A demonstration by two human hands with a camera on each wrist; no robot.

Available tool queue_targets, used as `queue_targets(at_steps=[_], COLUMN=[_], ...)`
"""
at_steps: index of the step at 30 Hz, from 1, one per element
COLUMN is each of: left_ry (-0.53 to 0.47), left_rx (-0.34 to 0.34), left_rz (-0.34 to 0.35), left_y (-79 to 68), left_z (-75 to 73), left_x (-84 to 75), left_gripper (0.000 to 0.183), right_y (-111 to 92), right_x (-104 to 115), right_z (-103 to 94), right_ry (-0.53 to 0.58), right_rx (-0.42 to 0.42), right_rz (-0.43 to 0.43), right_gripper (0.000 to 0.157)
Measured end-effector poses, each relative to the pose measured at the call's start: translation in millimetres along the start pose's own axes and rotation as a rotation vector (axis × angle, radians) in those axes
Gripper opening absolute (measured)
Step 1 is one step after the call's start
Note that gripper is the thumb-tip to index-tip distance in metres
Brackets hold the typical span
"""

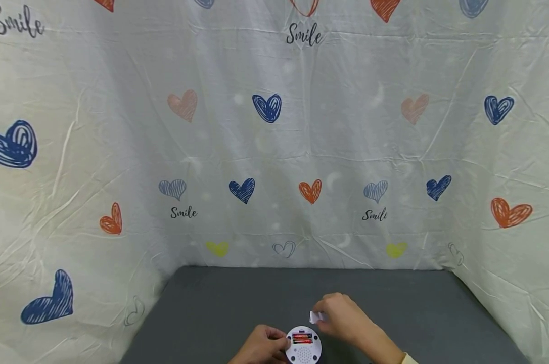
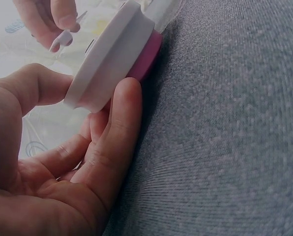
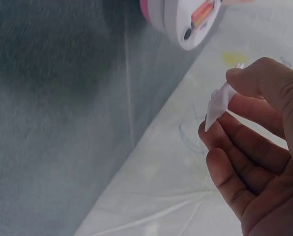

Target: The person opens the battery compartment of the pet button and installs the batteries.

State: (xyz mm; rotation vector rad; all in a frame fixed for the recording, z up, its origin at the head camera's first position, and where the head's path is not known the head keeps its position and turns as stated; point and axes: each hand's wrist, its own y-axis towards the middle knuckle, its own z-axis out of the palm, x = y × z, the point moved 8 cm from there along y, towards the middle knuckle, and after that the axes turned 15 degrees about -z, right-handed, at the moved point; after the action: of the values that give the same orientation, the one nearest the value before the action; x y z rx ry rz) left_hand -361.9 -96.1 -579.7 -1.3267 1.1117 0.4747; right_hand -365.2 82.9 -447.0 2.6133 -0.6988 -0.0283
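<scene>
A round white device (image 1: 304,355) lies on the grey tabletop, its underside facing up with dark round feet and a patch of small holes. Red batteries (image 1: 302,338) sit side by side in its uncovered compartment. My left hand (image 1: 264,346) pinches the device's left rim between thumb and fingers; the left wrist view shows a pink part (image 2: 146,56) beneath the white body. Just beyond the device to the right, my right hand (image 1: 342,316) pinches a small white battery cover (image 3: 220,104) between thumb and fingers. The cover is held in the air, apart from the device.
The dark grey tabletop (image 1: 238,293) spreads around both hands. A whitish cloth (image 1: 338,141) printed with hearts and "Smile" hangs behind the table and along both sides.
</scene>
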Motion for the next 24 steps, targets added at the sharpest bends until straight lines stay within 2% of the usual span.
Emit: queue_targets(at_steps=[17, 24], left_ry=[0.011, 0.004], left_rx=[-0.014, 0.018], left_rz=[-0.005, 0.001], left_y=[-5.0, -5.5], left_z=[-1.8, 0.0], left_x=[-2.0, -2.2], left_gripper=[0.025, 0.025], right_y=[15, 20], right_x=[18, 24], right_z=[21.9, 31.5], right_ry=[0.055, 0.037], right_rx=[0.050, 0.080], right_rz=[-0.035, -0.041], right_gripper=[0.017, 0.015])
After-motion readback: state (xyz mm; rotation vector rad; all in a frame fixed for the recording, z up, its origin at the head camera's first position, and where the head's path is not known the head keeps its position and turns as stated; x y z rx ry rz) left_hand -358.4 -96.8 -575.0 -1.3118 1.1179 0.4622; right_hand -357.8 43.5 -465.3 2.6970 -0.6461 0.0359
